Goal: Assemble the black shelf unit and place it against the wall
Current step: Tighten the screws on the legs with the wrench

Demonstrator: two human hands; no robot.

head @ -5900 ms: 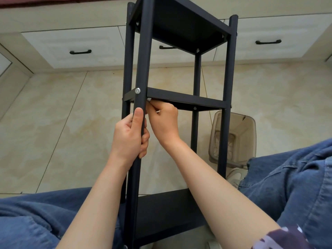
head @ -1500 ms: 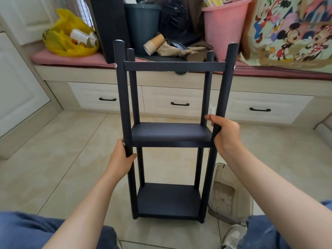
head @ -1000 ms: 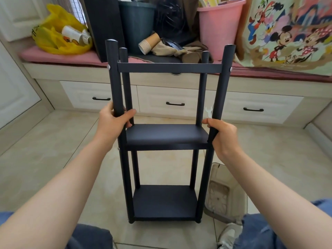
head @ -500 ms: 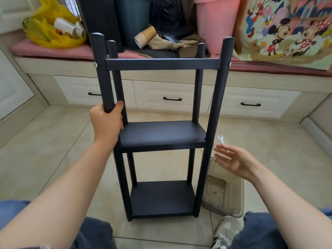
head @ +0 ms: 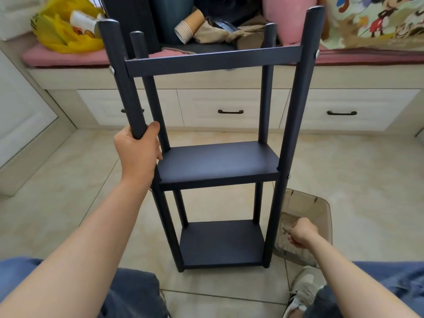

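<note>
Black shelf unit [head: 218, 166] standing upright on the tiled floor [head: 68, 191], steadied by one hand.
All three tiers look bolted to the four posts, so the assembly seems finished. The left hand [head: 137, 152] has its fingers wrapped round the near left post above the middle tier. The right hand [head: 302, 232], low at the near right, has its fingers closed on a small spanner [head: 285, 231] over a clear plastic bin [head: 321, 210]. The unit stands near the person's knees, well apart from the far drawers [head: 229, 99], so placing it against a wall appears to remain.
</note>
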